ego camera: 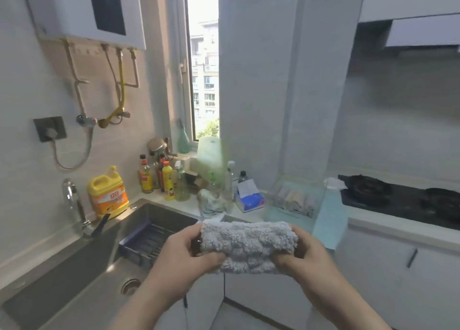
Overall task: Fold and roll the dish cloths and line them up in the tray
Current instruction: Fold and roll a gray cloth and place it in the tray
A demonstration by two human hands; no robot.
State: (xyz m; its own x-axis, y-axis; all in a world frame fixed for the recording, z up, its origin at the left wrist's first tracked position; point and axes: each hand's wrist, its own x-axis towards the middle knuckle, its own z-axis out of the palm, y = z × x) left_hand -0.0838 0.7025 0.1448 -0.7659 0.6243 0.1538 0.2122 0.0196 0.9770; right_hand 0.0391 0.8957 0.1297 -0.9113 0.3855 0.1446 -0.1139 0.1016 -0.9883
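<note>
While my left hand [184,252] and right hand [307,255] each gripped one end of the rolled grey dish cloth [249,245], I held it in the air, in front of the tray [275,192], where other rolled cloths [296,200] lay side by side.

The tray [320,198] and its rolled cloths [295,199] are blurred; their count is unclear.

At the left of the frame, the yellow detergent jug [108,192] bears a red label with two white Chinese characters, seemingly 立白, while print on the sauce bottles [145,177] and blue tissue pack [249,200] is too blurred to read.
</note>
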